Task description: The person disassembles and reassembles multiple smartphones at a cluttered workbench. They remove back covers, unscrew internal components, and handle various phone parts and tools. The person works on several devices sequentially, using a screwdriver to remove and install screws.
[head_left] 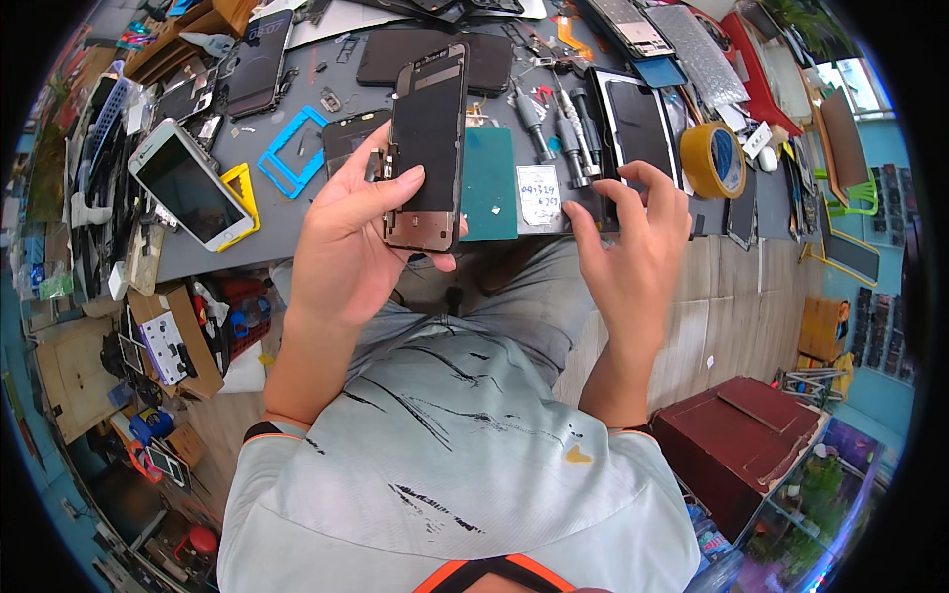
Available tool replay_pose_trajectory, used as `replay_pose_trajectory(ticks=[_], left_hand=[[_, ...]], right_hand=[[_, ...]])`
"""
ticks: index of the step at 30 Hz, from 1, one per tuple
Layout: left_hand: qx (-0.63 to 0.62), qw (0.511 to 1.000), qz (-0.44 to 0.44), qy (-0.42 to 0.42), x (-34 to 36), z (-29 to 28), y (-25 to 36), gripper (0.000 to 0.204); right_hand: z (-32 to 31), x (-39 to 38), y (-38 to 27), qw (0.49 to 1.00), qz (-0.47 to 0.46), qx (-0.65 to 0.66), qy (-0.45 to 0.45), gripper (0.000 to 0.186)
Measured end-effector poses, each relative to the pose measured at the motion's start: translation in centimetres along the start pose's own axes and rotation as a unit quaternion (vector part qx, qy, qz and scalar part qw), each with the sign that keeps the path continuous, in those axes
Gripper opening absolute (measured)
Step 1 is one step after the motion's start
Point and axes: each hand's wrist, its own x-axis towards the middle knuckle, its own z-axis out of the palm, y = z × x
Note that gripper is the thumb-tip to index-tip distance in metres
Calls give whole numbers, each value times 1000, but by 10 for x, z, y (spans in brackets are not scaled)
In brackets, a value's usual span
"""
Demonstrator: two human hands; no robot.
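My left hand point(356, 227) holds a dark phone screen assembly point(426, 138) upright, its thumb on the face near a small flex cable, a metal plate at the lower end. My right hand point(603, 203) is at the desk edge, fingers curved and apart, holding nothing that I can see, just below several grey precision screwdrivers point(571, 128) and beside a dark phone frame point(633, 124). A white card with handwriting point(537, 195) and a green mat point(489, 183) lie between my hands. Another dark phone part point(353, 141) lies partly hidden behind my left hand.
The grey desk point(200, 255) also bears a white phone point(183, 178), blue point(282, 148) and yellow holders, a roll of yellow tape point(714, 158), bubble wrap, and loose parts. Below stand cardboard boxes point(178, 336) at left and a maroon cabinet point(732, 435) at right.
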Motion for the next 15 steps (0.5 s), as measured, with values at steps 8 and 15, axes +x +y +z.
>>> replay_pose_trajectory(ticks=[8,15], left_hand=[[15,1000,4,0,-3,5,-1,63],[-3,1000,-3,-16,-2,0,1,66]], right_hand=[[20,4,-1,998,13,-40,42,26],[31,8,-4,971,45,155,178,22]])
